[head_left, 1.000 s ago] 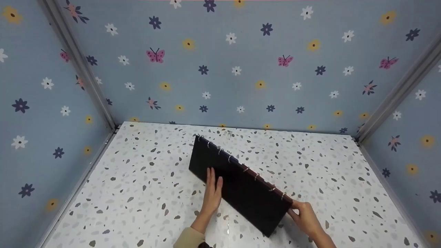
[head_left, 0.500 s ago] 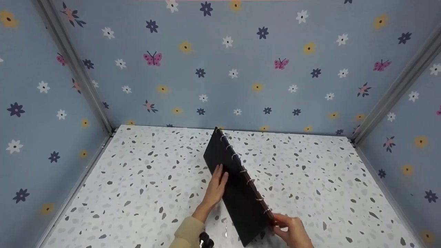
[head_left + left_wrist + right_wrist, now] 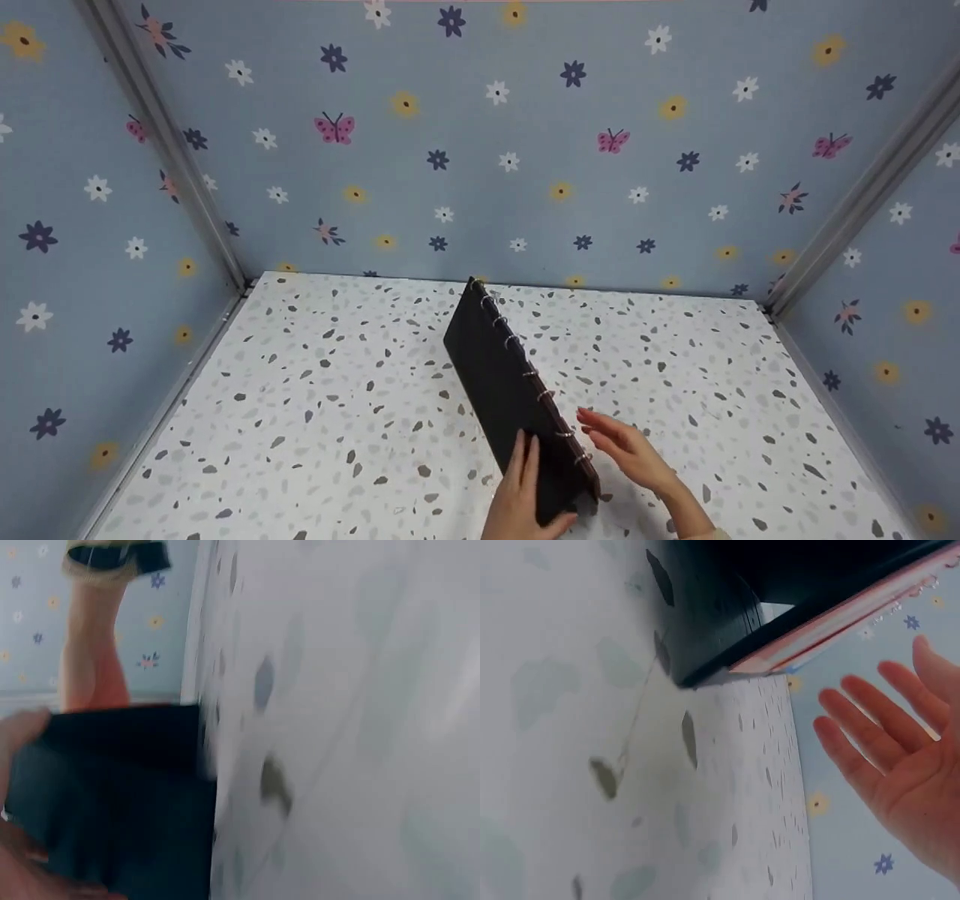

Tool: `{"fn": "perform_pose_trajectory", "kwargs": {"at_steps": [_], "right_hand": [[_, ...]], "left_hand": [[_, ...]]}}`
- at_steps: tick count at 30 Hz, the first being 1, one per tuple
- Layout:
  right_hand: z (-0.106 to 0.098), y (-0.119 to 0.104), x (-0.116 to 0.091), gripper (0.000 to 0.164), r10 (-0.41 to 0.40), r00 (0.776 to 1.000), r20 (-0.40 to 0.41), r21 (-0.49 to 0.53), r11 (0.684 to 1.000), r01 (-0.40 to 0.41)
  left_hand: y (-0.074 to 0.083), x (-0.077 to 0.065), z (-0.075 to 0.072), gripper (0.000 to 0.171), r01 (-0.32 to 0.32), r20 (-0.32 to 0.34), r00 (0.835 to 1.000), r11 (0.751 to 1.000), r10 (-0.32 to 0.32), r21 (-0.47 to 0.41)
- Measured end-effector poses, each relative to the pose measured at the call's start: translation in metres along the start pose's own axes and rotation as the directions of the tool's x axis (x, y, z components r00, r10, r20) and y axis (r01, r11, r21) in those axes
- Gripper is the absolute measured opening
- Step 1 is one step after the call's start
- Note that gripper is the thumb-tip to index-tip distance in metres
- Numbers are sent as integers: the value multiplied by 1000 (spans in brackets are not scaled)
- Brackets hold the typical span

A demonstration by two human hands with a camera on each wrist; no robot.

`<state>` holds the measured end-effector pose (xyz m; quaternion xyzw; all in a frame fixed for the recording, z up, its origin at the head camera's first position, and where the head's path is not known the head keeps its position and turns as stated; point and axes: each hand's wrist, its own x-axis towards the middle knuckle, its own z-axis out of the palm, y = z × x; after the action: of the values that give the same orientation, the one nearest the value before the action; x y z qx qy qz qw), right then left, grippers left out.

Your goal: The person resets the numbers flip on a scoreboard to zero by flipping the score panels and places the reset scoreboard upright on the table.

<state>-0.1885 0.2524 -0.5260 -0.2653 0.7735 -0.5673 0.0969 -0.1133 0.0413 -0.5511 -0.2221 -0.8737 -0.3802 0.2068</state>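
A black ring-bound desk calendar (image 3: 487, 375) stands like a tent on the table, its spine with several metal rings running diagonally from far left to near right. My left hand (image 3: 521, 491) lies against the near part of its left cover, fingers extended and thumb spread toward the near end. In the left wrist view, that hand (image 3: 30, 862) touches the dark cover (image 3: 127, 810). My right hand (image 3: 630, 454) is held off to the right of the spine, touching nothing. The right wrist view shows its fingers (image 3: 862, 735) spread, beside the calendar's page edges (image 3: 832, 630).
The white speckled tabletop (image 3: 322, 420) spreads around the calendar. Blue floral panels (image 3: 480, 135) form a wall behind and on both sides, with grey metal posts (image 3: 161, 127) at the corners.
The calendar has swung so its near end moved left and its spine points more away. My left hand slid toward the near end. My right hand let go of the near corner.
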Motion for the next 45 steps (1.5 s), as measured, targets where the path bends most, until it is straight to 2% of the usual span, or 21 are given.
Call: {"fn": "perform_pose_trajectory", "kwargs": {"at_steps": [2, 4, 8, 11, 15, 19, 22, 25, 28, 31, 33, 34, 36, 38, 40, 41, 42, 43, 45], "right_hand": [[4, 0, 6, 40, -18, 1000, 14, -29, 999, 18], [7, 0, 10, 40, -35, 998, 57, -27, 999, 36], [11, 5, 10, 41, -42, 987, 153, 36, 999, 37], [17, 6, 6, 42, -91, 977, 194, 105, 992, 72], [31, 3, 1, 45, -115, 979, 167, 107, 989, 98], [48, -4, -4, 47, -54, 994, 92, -47, 997, 59], [60, -10, -6, 51, 5, 996, 94, -138, 990, 8], [72, -15, -8, 54, 44, 987, 152, -170, 985, -18], [81, -18, -8, 55, 70, 973, 221, -158, 987, -35], [89, -20, -6, 56, 103, 956, 275, -134, 989, -68], [92, -21, -4, 56, 111, 949, 296, -113, 990, -81], [92, -20, -3, 55, 106, 949, 297, -110, 991, -76], [88, -18, 0, 53, 83, 958, 275, -127, 991, -49], [78, -15, 4, 51, 56, 976, 210, -167, 986, -21], [65, -10, 9, 49, 41, 992, 119, -216, 976, -15], [57, -7, 12, 47, 34, 997, 64, -240, 971, -18], [49, -4, 15, 45, 23, 1000, 1, -256, 967, -22], [41, -1, 19, 44, 19, 998, -61, -263, 964, -34], [27, 5, 27, 41, -15, 981, -192, -273, 961, -39]], "left_hand": [[4, -2, 5, 98, -3, -54, 998, 998, 6, 56], [7, -2, 7, 97, 24, -56, 998, 998, -21, 57], [8, 0, -1, 89, 119, 57, 991, 992, -117, -31], [4, 0, -9, 87, 155, 130, 981, 983, -142, -98], [-8, -3, -23, 87, 147, 192, 975, 974, -113, -173], [-29, -6, -45, 90, 112, 277, 960, 959, -37, -259], [-49, -6, -65, 93, 72, 330, 943, 943, 42, -325], [-70, -6, -85, 95, 74, 382, 919, 914, 93, -399], [-91, -5, -102, 94, 110, 426, 896, 868, 124, -484], [-108, -3, -115, 87, 175, 461, 879, 816, 123, -552], [-117, -2, -122, 82, 233, 484, 870, 781, 99, -579], [-119, -1, -126, 81, 257, 490, 868, 773, 78, -580], [-122, -2, -131, 78, 278, 489, 872, 785, 35, -554], [-119, -6, -136, 82, 263, 468, 883, 837, -9, -480], [-111, -11, -139, 84, 272, 450, 887, 903, -101, -333], [-105, -14, -140, 82, 282, 434, 888, 926, -152, -252], [-99, -17, -140, 78, 301, 410, 888, 938, -211, -170], [-92, -21, -141, 73, 327, 379, 885, 940, -270, -93], [-78, -27, -141, 57, 428, 321, 854, 904, -409, 14]]}}
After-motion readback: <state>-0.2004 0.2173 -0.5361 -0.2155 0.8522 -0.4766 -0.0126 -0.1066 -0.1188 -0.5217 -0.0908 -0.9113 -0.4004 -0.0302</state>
